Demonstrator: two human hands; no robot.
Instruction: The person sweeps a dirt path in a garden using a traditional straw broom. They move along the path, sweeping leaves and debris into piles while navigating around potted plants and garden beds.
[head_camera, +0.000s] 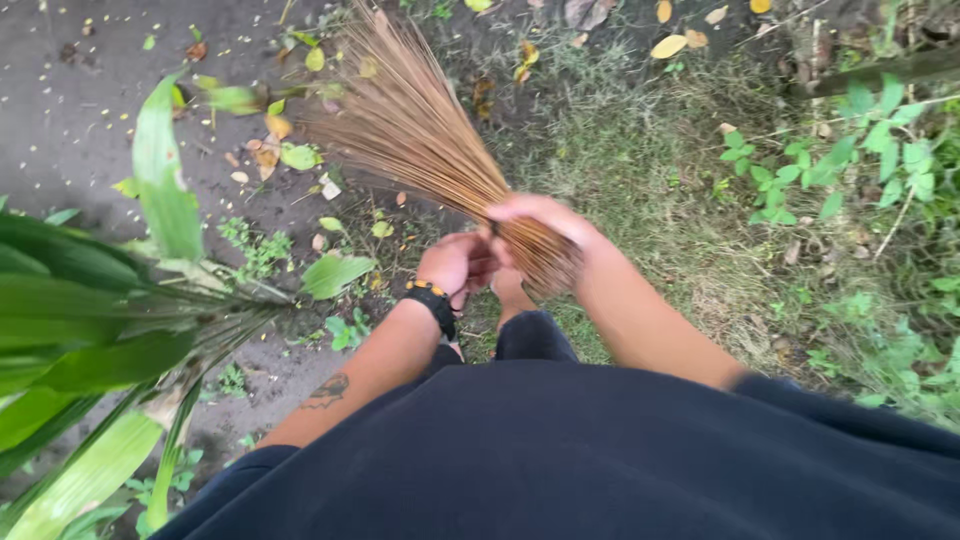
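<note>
Dark shirt (600, 460) fills the lower frame, stick broom (420, 130) above.
Right hand (540, 222) clasps the broom's bound end at centre; left hand (455, 262) curls closed just beside it; bristles fan toward upper left.

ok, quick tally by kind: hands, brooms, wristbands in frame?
Hands: 2, left hand and right hand, both on the broom
Stick brooms: 1, stick broom, bristles fanned toward the ground
Wristbands: 1, black wristband on the left wrist
Total: 4
</note>
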